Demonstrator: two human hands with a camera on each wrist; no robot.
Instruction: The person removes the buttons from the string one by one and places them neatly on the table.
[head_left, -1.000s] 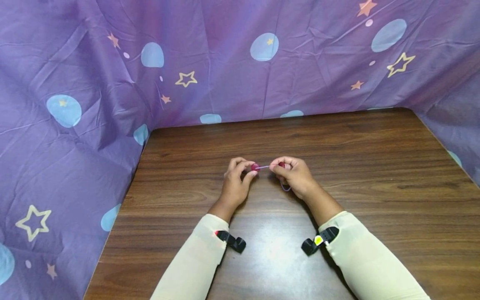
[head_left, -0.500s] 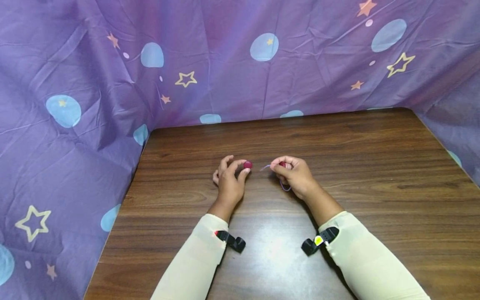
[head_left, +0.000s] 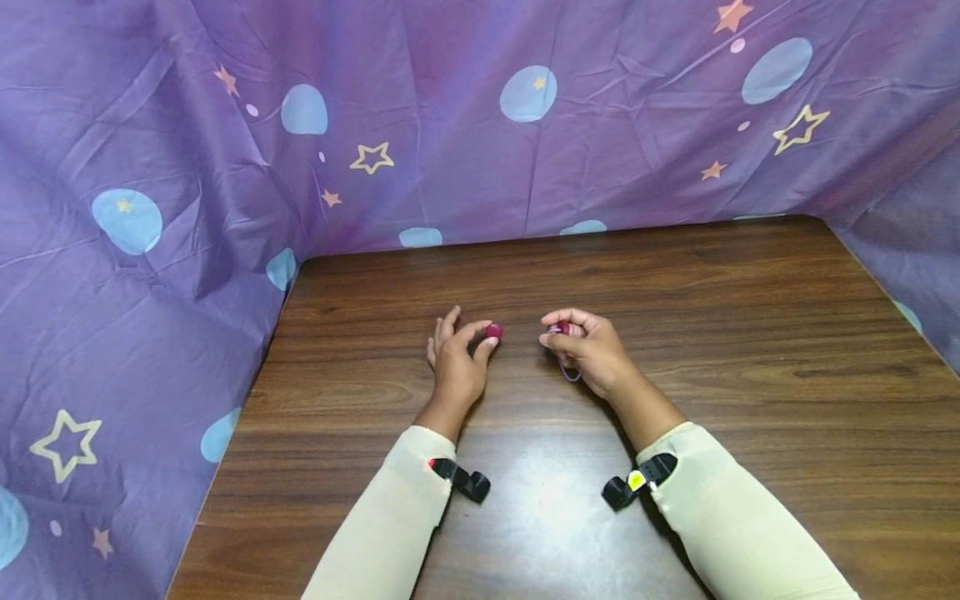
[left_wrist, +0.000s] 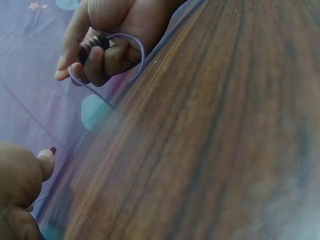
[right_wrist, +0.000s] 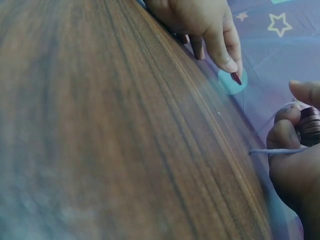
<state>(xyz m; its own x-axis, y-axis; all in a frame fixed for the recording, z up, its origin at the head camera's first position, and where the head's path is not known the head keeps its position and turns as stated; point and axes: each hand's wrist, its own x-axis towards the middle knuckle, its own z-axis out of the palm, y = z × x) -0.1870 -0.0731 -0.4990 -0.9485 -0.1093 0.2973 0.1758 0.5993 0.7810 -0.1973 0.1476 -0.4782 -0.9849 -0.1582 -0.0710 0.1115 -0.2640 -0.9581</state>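
Observation:
Between thumb and index finger my left hand (head_left: 459, 365) pinches a small round dark red disc (head_left: 493, 331), like a button. Seen edge-on in the right wrist view, this disc (right_wrist: 236, 78) is thin and flat. My right hand (head_left: 592, 350) holds a stack of similar dark red discs (head_left: 564, 328) in its curled fingers, while its thumb and index finger stand apart. A purple string (left_wrist: 142, 49) loops out from this stack and hangs below the hand. Both hands are above the table, a short gap between them. Much of the stack is hidden by fingers.
A brown wood-grain table (head_left: 675, 292) lies under the hands. Purple cloth (head_left: 450, 75) with stars and blue ovals hangs behind it and at both sides. A black camera mount (head_left: 468, 483) sits on the left wrist, another mount (head_left: 630, 483) on the right.
The left hand has moved left with its disc, away from the string that ran taut between the hands. The string's end no longer sticks out from the right fingertips, which have parted.

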